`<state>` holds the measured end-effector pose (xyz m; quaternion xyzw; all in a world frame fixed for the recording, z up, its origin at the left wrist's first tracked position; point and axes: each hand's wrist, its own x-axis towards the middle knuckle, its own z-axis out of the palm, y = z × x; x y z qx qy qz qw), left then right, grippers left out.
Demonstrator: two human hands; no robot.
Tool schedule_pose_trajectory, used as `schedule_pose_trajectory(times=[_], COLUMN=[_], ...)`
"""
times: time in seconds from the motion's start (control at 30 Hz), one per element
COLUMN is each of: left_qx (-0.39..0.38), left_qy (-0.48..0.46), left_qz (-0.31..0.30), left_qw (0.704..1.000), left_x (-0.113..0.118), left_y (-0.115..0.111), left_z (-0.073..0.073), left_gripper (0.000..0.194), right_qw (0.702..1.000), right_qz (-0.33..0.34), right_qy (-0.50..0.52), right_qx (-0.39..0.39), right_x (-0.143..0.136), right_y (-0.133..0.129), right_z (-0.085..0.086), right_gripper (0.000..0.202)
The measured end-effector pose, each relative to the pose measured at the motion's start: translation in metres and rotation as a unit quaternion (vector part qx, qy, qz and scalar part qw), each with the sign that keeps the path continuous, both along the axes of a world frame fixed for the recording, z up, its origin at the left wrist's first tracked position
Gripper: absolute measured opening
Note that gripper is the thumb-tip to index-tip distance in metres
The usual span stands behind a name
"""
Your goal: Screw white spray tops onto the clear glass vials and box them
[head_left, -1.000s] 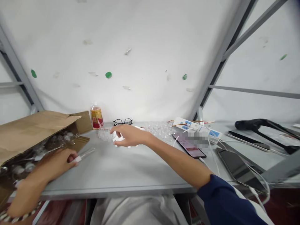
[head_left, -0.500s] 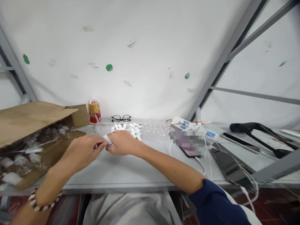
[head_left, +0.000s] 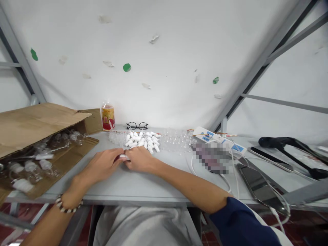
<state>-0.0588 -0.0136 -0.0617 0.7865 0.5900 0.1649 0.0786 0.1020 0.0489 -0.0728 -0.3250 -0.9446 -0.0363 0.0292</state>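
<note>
In front of the pile, my left hand (head_left: 106, 164) and my right hand (head_left: 138, 159) meet low over the table. Both are closed on a small white bottle cap (head_left: 124, 156), of which only a part shows between the fingers. Whether a clear bottle is joined to it is hidden by my hands. Just beyond my right hand lies a heap of small white caps (head_left: 150, 139), some with thin stems. Clear little bottles (head_left: 176, 139) stand in rows to the right of the heap, and more stand to its left.
At left, an open cardboard box (head_left: 38, 118) holds clear bottles with white tops. Black glasses (head_left: 137, 125) and a red-yellow container (head_left: 108, 117) stand by the wall. A power strip (head_left: 205, 134), cables, phones (head_left: 258, 184) and a black frame-like object (head_left: 287, 147) occupy the right side.
The view has shifted, so the scene sits a little further right. My hands have drawn closer together around the white cap, which now lies flatter and shows less.
</note>
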Motion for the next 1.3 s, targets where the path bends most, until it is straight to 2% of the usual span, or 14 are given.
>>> schedule_pose_trajectory(times=[0.17,0.27,0.37,0.47,0.57,0.67,0.8,0.97,1.07,1.17,1.3], left_qx=[0.017,0.034,0.032,0.035,0.034,0.059,0.139,0.122,0.119,0.113,0.152], left_qy=[0.003,-0.007,-0.019,-0.010,0.014,0.034,0.094,0.139,0.107,0.071,0.026], left_qz=[0.019,0.037,0.015,0.000,0.028,0.037,-0.003,-0.117,-0.153,-0.172,-0.177], left_qw=[1.000,0.999,0.999,0.999,0.999,0.997,0.986,0.976,0.975,0.976,0.972], left_x=[0.004,0.002,0.003,0.004,0.003,0.006,0.018,0.044,0.059,0.066,0.056], left_y=[-0.001,0.000,0.000,-0.001,-0.002,-0.002,0.009,0.049,0.068,0.074,0.070], left_z=[0.004,0.001,-0.003,-0.004,-0.001,0.005,0.017,0.025,0.021,0.015,0.001], left_gripper=[0.043,0.036,0.029,0.035,0.044,0.047,0.035,0.027,0.039,0.048,0.032], right_qw=[0.998,0.996,0.997,0.996,0.994,0.996,0.996,0.990,0.985,0.984,0.984], right_qz=[-0.018,-0.024,-0.020,-0.029,-0.047,-0.048,-0.059,-0.126,-0.159,-0.165,-0.166], right_qy=[0.068,0.085,0.078,0.085,0.092,0.072,0.049,0.034,0.012,0.003,0.011], right_qx=[-0.006,-0.010,0.009,0.023,0.020,0.029,0.046,0.050,0.064,0.070,0.057], right_x=[-0.002,-0.001,0.002,0.003,0.003,0.005,0.017,0.045,0.062,0.073,0.078], right_y=[-0.005,-0.001,0.006,0.009,0.008,0.007,0.009,0.020,0.024,0.025,0.026], right_z=[-0.007,-0.010,-0.012,-0.013,-0.009,0.004,0.025,0.033,0.029,0.025,0.021], right_gripper=[0.030,0.029,0.026,0.025,0.027,0.028,0.026,0.029,0.028,0.028,0.028])
